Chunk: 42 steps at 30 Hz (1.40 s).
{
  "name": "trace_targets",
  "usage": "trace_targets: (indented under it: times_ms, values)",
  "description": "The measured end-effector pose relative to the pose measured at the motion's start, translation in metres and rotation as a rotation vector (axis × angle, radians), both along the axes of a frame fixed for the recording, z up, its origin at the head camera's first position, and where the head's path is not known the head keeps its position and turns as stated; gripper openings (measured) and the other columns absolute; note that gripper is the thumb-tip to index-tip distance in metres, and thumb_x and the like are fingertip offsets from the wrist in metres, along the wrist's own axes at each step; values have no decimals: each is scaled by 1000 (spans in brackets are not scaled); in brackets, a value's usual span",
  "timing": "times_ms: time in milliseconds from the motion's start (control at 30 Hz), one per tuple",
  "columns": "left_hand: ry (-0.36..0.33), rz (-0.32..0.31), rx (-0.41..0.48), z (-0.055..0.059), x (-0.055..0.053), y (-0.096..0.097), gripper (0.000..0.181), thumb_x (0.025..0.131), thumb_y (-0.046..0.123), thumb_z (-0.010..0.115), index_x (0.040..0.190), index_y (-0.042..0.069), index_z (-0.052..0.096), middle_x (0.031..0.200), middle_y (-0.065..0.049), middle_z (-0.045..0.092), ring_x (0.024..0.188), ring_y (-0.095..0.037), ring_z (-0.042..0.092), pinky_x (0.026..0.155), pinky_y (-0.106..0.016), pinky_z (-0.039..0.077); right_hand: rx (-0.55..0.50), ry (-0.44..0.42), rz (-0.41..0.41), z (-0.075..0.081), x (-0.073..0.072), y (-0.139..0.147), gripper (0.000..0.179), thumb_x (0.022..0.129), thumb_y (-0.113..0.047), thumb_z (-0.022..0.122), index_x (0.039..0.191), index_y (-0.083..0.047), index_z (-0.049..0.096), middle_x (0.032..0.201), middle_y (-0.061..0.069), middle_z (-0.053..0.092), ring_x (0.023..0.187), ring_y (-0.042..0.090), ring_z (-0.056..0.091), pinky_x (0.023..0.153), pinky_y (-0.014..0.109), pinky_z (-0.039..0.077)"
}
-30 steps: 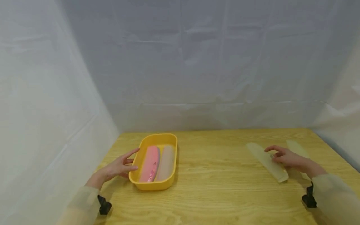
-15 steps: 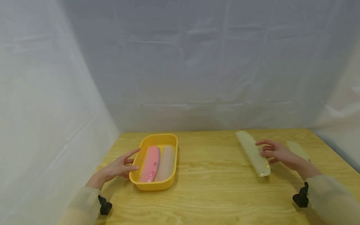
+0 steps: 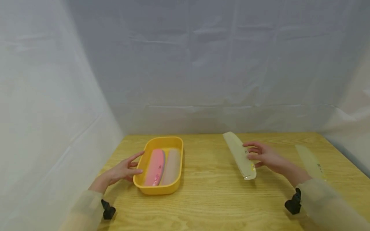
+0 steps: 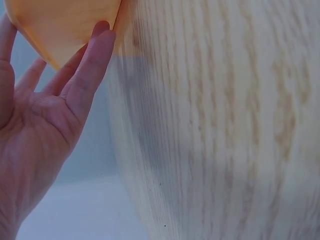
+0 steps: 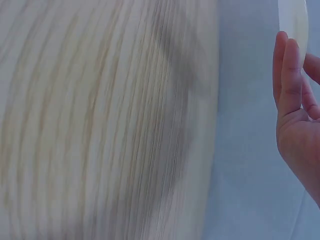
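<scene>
In the head view my right hand [image 3: 266,157] pinches a pale cream comb [image 3: 239,154] between thumb and fingers. The comb is tilted above the table, its teeth toward the left. In the right wrist view only part of the comb [image 5: 295,25] shows above the fingers. My left hand [image 3: 121,171] rests against the left side of a yellow rectangular bin [image 3: 157,191], fingers extended and spread along its wall and rim. Inside the bin lie a pink comb [image 3: 154,168] with a grey edge and, to its right, a beige comb [image 3: 171,167]; their teeth are not clearly seen.
Another pale cream comb [image 3: 310,162] lies on the wooden table [image 3: 208,205] at the right, partly behind the right forearm. White sheeting [image 3: 202,80] hangs behind the table and at both sides. A black wrist camera [image 3: 293,202] sits on the right sleeve.
My right hand has lifted the cream comb off the table and carried it left toward the bin. The left hand and the bin have stayed in place.
</scene>
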<state>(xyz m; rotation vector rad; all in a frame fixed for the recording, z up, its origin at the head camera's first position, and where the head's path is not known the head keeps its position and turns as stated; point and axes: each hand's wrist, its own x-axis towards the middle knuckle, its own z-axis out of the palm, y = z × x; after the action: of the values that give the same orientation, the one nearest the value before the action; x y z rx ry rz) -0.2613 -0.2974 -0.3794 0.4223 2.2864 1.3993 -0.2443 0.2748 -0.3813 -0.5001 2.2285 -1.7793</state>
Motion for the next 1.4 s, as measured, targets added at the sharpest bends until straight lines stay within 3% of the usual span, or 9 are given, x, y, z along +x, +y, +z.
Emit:
trace_targets:
  times_ms: [100, 200, 467, 767, 967, 1267, 1400]
  values:
    - [1, -1, -2, 0, 0, 0, 84, 96, 17, 65, 157, 11, 8, 144, -40, 29, 114, -40, 55, 77, -49, 55, -3, -6, 11, 0, 0, -14, 59, 95, -13, 64, 144, 2, 35, 146, 32, 29, 128, 39, 37, 74, 45, 51]
    - [2, 1, -7, 0, 0, 1, 84, 95, 17, 65, 157, 11, 9, 144, -40, 29, 114, -40, 55, 77, -49, 55, -14, -26, 33, 1, 0, -28, 60, 95, -12, 63, 145, 3, 33, 151, 32, 20, 135, 46, 23, 75, 44, 51]
    - [0, 7, -12, 3, 1, 1, 83, 96, 16, 64, 157, 11, 9, 144, -40, 30, 114, -39, 55, 77, -49, 55, -53, -23, 55, -1, -4, -64, 60, 93, -10, 65, 144, 3, 36, 148, 29, 27, 124, 35, 37, 67, 40, 52]
    - [-10, 12, -16, 3, 1, 1, 83, 96, 17, 64, 157, 13, 9, 145, -40, 29, 115, -39, 55, 77, -48, 55, -122, -13, 53, 0, -5, -102, 58, 91, -6, 65, 141, 6, 38, 134, 25, 41, 99, 20, 53, 60, 36, 54]
    - [-6, 6, -6, 1, 0, 1, 83, 96, 16, 64, 157, 13, 8, 144, -39, 30, 114, -39, 56, 77, -48, 55, -161, 23, 27, 3, -9, -121, 55, 92, -2, 63, 139, 7, 38, 128, 26, 46, 93, 20, 56, 58, 35, 54]
    - [-6, 4, -1, 2, 0, -1, 83, 96, 16, 64, 157, 12, 9, 144, -39, 32, 112, -37, 57, 76, -48, 55, -216, 76, 21, 5, -16, -146, 55, 89, -10, 70, 136, 1, 45, 124, 21, 50, 93, 19, 57, 58, 31, 54]
    - [-5, -2, 1, 2, 0, -1, 83, 96, 16, 64, 157, 12, 8, 144, -39, 32, 112, -37, 57, 77, -48, 55, -215, 41, -19, 8, -20, -160, 55, 89, -2, 65, 138, 4, 42, 128, 25, 48, 93, 20, 57, 57, 30, 54]
